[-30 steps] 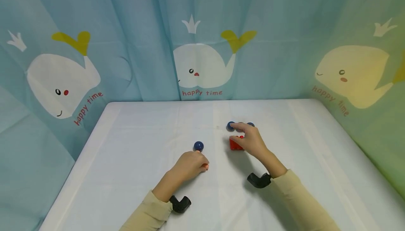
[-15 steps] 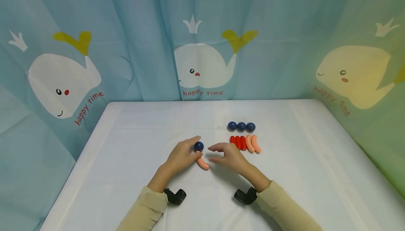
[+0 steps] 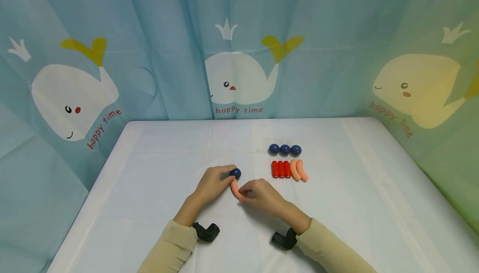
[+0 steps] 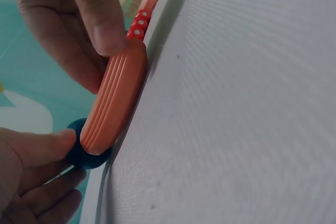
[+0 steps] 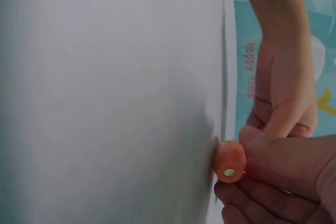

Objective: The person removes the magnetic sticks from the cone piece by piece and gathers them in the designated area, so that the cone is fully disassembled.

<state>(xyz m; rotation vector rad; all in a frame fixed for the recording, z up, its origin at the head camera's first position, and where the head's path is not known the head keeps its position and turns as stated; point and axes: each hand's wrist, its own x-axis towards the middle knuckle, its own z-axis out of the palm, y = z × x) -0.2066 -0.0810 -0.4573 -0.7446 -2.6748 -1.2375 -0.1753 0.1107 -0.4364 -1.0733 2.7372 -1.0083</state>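
Note:
A dark blue ball [image 3: 236, 173] lies on the white table left of centre. My left hand [image 3: 212, 185] pinches it between thumb and forefinger from the left. A curved orange rod [image 3: 235, 188] runs from the ball's near side toward me, its upper end right at the ball. With thumb and fingertips my right hand [image 3: 263, 197] pinches the rod's lower end. The left wrist view shows grooves along the orange rod [image 4: 118, 98], which overlaps the blue ball [image 4: 76, 156] there. A pale round spot marks the end of the rod [image 5: 229, 156] in the right wrist view.
Three dark blue balls [image 3: 285, 150] sit in a row at the back right. In front of them lie three red rods [image 3: 281, 169] side by side, with two curved orange rods [image 3: 298, 170] alongside. A blue whale-print curtain [image 3: 176, 57] encloses the table [image 3: 168, 148].
My right hand has moved from the red rods leftward and toward me and now pinches the orange rod's lower end. My left hand has shifted from the orange rod to the blue ball.

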